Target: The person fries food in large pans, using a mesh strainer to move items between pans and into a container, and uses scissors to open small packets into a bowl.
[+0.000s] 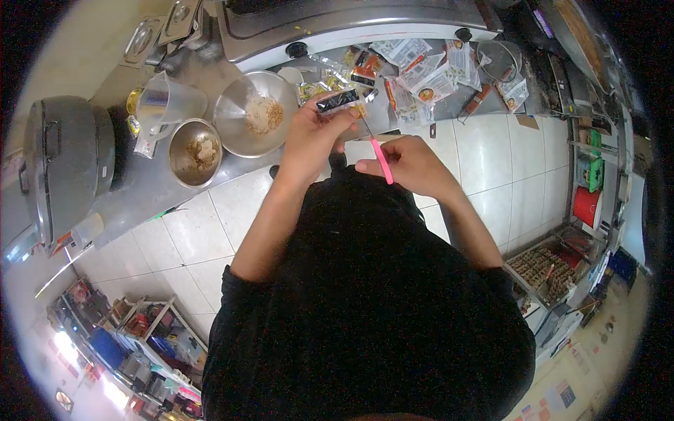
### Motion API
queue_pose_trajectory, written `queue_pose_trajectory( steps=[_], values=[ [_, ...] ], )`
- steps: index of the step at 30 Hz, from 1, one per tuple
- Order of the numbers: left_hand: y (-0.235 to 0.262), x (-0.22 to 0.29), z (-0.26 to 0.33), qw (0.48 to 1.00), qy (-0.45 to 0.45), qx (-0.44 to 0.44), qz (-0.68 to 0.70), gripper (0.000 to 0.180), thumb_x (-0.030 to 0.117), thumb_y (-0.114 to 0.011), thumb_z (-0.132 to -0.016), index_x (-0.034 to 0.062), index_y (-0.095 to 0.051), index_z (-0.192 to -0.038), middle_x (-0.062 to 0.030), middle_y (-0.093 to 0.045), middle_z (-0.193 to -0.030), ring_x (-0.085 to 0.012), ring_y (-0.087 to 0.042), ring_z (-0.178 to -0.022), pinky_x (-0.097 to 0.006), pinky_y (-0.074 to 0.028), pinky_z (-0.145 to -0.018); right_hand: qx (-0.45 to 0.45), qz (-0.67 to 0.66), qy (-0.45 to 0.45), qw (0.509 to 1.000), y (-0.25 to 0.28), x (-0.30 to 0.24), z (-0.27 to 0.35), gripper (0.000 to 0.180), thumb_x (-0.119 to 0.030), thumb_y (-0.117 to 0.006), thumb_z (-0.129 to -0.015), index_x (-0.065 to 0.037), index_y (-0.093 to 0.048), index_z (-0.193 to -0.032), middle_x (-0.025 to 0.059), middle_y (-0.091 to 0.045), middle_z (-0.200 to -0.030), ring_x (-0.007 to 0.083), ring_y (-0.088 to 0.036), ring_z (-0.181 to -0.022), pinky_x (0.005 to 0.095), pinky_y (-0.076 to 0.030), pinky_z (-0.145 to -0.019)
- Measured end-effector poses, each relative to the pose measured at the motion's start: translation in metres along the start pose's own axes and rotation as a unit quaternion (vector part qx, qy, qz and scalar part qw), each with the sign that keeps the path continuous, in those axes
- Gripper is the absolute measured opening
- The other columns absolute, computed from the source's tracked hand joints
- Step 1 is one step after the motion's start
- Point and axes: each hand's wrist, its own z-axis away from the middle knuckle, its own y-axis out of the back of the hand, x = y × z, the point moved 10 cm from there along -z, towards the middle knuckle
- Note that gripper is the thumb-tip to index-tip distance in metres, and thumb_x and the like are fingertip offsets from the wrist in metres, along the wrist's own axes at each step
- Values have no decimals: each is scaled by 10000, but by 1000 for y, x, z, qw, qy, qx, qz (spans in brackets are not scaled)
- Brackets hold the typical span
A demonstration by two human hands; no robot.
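Note:
In my left hand (pixel 317 131) is a small black sachet (pixel 338 102), pinched between thumb and fingers above the counter's front edge. My right hand (pixel 411 167) is closed on a pair of scissors with pink handles (pixel 382 160). Their blades point up and left, close to the sachet's right end; whether they touch it I cannot tell. Left of my left hand stands a large steel bowl (pixel 232 105) with pale powder and yellowish bits inside. Beside it is a smaller steel bowl (pixel 177 163) holding a brown and beige mix.
Opened plastic packets (pixel 432 84) and small sachets cover the counter behind my hands. A clear plastic jug (pixel 168 104) stands left of the bowls, a big grey lidded pot (pixel 67 165) farther left. A stove (pixel 358 35) runs along the back; a wire strainer (pixel 500 62) lies right.

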Motion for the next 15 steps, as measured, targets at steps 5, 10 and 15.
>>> queue_pose_trajectory(
  steps=[5,10,15],
  values=[
    [0,0,-1,999,-1,-5,36,393,100,-682,-875,7,-547,-1232,-65,-683,-1013,-123,-659,-842,-224,-467,-543,13,-44,-22,999,-1,-7,6,498,-423,-797,-783,41,-639,-692,11,-522,-566,78,-431,-557,272,-356,-509],
    [-1,-11,-5,997,36,-35,63,359,95,-669,-881,18,-565,-1216,-60,-678,-1001,-132,-655,-862,-225,-475,-572,33,-75,-14,997,3,-19,3,523,-448,-800,-771,43,-644,-679,19,-520,-553,88,-439,-558,282,-371,-519],
    [4,-24,-9,991,71,-58,94,323,105,-659,-889,35,-582,-1194,-65,-679,-1000,-146,-663,-866,-230,-484,-589,35,14,-15,999,1,-11,-4,597,-599,-748,-741,-13,-676,-656,95,-596,-551,219,-590,-533,347,-451,-565]
  ],
)
